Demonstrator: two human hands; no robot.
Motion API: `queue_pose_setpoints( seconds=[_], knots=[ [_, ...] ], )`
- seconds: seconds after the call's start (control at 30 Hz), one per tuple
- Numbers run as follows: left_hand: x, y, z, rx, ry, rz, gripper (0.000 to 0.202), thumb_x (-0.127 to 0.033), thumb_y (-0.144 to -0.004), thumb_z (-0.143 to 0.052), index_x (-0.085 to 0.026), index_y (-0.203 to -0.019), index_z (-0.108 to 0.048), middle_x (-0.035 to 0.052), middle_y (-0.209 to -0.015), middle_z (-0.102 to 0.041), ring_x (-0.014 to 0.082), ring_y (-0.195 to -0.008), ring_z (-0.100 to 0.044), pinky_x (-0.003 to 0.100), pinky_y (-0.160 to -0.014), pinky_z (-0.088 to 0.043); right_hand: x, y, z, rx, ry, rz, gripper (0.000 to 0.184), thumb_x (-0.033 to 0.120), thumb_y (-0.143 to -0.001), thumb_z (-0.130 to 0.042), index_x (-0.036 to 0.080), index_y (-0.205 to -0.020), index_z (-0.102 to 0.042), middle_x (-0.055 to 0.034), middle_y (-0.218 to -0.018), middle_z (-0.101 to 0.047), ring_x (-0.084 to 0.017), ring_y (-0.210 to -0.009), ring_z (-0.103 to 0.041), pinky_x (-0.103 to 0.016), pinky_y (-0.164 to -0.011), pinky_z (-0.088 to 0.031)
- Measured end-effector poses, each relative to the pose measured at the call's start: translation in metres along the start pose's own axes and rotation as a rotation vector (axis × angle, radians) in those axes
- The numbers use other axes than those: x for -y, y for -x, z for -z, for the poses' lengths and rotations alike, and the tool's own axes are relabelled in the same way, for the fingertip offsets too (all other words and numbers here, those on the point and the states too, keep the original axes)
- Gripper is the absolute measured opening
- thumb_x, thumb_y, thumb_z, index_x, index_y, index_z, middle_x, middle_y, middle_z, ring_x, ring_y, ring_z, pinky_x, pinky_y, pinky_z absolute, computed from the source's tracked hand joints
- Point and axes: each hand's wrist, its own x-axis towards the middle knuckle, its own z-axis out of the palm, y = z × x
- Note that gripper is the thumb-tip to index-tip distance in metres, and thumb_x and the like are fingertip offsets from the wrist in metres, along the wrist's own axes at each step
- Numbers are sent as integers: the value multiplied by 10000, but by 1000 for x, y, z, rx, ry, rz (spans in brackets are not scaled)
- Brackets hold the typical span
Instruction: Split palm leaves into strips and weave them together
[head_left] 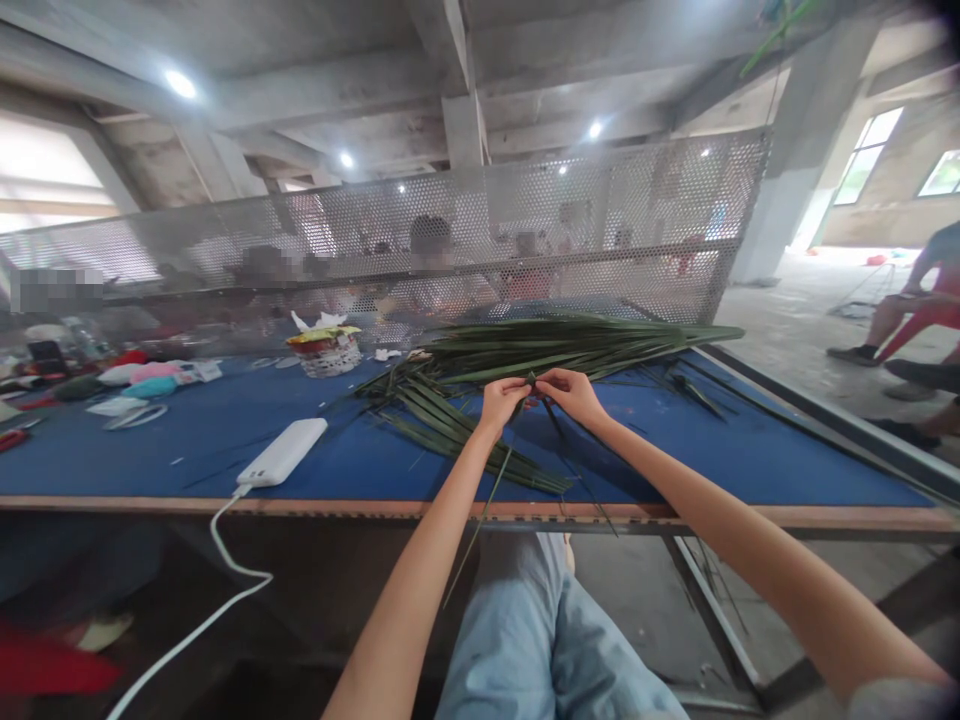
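Note:
My left hand [501, 400] and my right hand [571, 392] meet above the blue table [225, 440], fingers pinched together on a narrow green palm leaf strip [534, 385]. Thin ends of the strip hang down past the table's front edge towards my lap. Just beyond my hands lies a big pile of long green palm leaves [570, 345], and more leaves [450, 425] lie spread under and left of my left wrist.
A white power bank [285, 452] with a white cable lies front left. A small woven basket [327, 352] stands further back, with assorted items at far left. A perforated metal screen [525, 225] backs the table, with people behind it. Another person's legs show at right [900, 320].

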Motion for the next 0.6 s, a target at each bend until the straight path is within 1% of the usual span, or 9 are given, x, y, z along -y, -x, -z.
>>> queue_pose_setpoints(
  seconds=[0.07, 0.13, 0.23, 0.33, 0.47, 0.6],
  knots=[
    [0, 0, 0, 9, 0, -12, 112, -137, -682, -711, -112, -792, -712, 61, -713, -717, 188, -599, -662, 319, -637, -522, -2, -1, 0, -13, 6, 10, 310, 458, -697, -674, 169, -807, -683, -66, -776, -712, -211, -740, -666, -319, -675, -528],
    [-1, 1, 0, 9, 0, -13, 105, -130, -686, -705, -111, -789, -711, 58, -697, -714, 186, -594, -659, 316, -635, -522, -6, -4, 0, -38, -11, -6, 313, 451, -658, -702, 170, -796, -683, -63, -779, -713, -208, -740, -662, -322, -697, -525],
    [-2, 2, -2, -12, 1, -7, 115, -116, -684, -703, -102, -798, -704, 52, -670, -706, 181, -564, -650, 314, -618, -520, -12, -7, 0, -60, -51, -49, 327, 443, -602, -734, 171, -770, -671, -55, -755, -708, -191, -694, -643, -310, -673, -517],
    [-1, 3, -3, -14, -12, -6, 118, -122, -673, -718, -103, -788, -701, 48, -667, -703, 181, -561, -650, 306, -600, -517, -15, -7, 1, -46, -56, -73, 335, 441, -592, -740, 168, -777, -678, -49, -742, -703, -170, -649, -618, -291, -633, -501],
    [4, 0, 0, 37, -24, -10, 116, -183, -670, -745, -113, -752, -705, 54, -679, -703, 184, -582, -656, 299, -603, -514, -12, -4, 3, -23, -78, -104, 334, 436, -579, -752, 162, -757, -683, -38, -696, -688, -150, -602, -589, -278, -601, -482],
    [9, -2, 4, 53, -4, -12, 212, -260, -643, -784, -115, -779, -713, 63, -714, -710, 175, -596, -656, 283, -606, -505, -7, -1, 2, -10, -89, -90, 337, 442, -580, -762, 158, -742, -680, -32, -681, -679, -144, -592, -586, -280, -611, -480]
  ],
)
